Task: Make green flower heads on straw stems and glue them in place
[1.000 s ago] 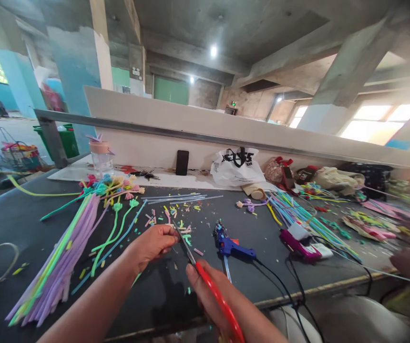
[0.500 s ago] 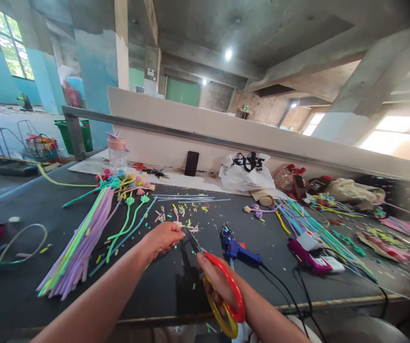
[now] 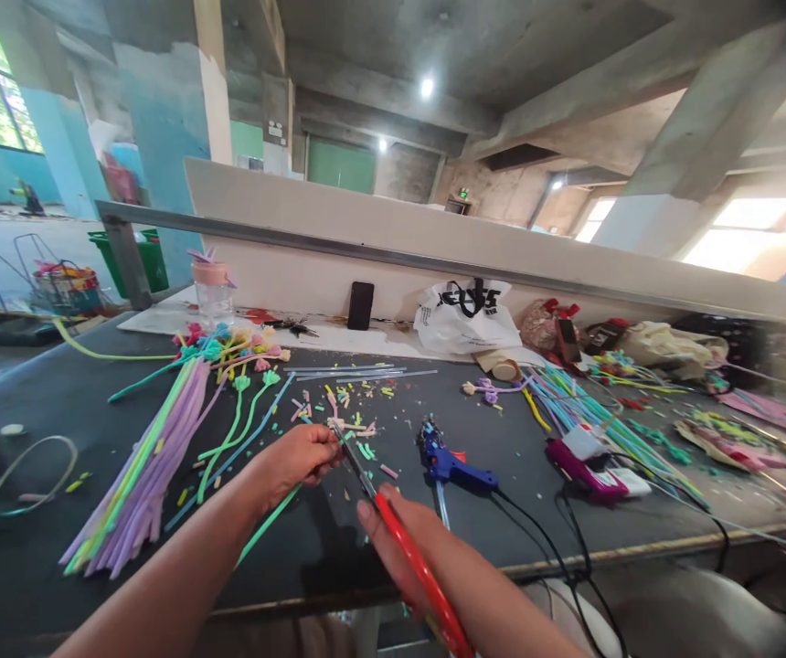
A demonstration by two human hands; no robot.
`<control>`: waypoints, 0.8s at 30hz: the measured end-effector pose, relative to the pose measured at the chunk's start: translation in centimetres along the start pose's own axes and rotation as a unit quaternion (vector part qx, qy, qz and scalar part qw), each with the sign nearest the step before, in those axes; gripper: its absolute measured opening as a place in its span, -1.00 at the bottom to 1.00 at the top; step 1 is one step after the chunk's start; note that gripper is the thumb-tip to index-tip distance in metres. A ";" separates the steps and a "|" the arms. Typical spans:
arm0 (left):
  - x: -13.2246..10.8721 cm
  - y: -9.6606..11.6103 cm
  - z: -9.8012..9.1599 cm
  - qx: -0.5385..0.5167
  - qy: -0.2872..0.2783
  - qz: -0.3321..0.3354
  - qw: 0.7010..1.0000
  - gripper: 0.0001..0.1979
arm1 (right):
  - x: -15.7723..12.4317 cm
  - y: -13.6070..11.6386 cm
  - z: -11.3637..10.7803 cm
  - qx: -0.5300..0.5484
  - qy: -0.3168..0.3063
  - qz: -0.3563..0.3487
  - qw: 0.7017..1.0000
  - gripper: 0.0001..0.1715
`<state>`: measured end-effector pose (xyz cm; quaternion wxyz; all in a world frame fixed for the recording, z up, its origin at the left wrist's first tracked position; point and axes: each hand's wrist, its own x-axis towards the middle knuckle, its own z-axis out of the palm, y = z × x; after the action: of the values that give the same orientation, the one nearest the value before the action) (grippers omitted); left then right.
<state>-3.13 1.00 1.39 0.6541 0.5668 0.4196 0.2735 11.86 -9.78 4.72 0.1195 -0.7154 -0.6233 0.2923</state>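
View from a head-worn camera, looking down at a person's two bare hands over a dark worktable (image 3: 37,384) in a concrete workshop.

The left hand (image 3: 297,455) is closed, with its fingertips pinching one end of a green chenille stem (image 3: 266,528). The stem's long axis slants from that hand down and to the left, toward the table's near edge.

The right hand (image 3: 403,548) sits lower and to the right, closer to the camera. It is clamped around the red handle of a pair of scissors (image 3: 366,484). The scissors' long axis runs up and to the left, so the blade tips meet the left fingertips. The blades look narrow, but it is unclear whether they are parted.

Short coloured offcuts are scattered just beyond the hands. A bundle of purple and green stems (image 3: 146,466) lies to the left. A blue glue gun (image 3: 451,466) lies just right of the scissors.

A white plastic bag (image 3: 465,315) by the back wall has black lettering that is too blurred to read. A dark phone (image 3: 360,304) leans beside it, and its screen is blank.
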 end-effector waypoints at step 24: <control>-1.4 -0.7 -0.1 -0.030 -0.028 -0.007 0.999 -0.67 | -1.6 -0.4 1.1 -0.098 0.022 -0.013 0.995 -0.65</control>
<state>-3.98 -0.31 1.03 0.6841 0.5513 0.3966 0.2659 10.87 -11.43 4.49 0.0660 -0.7217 -0.6556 0.2120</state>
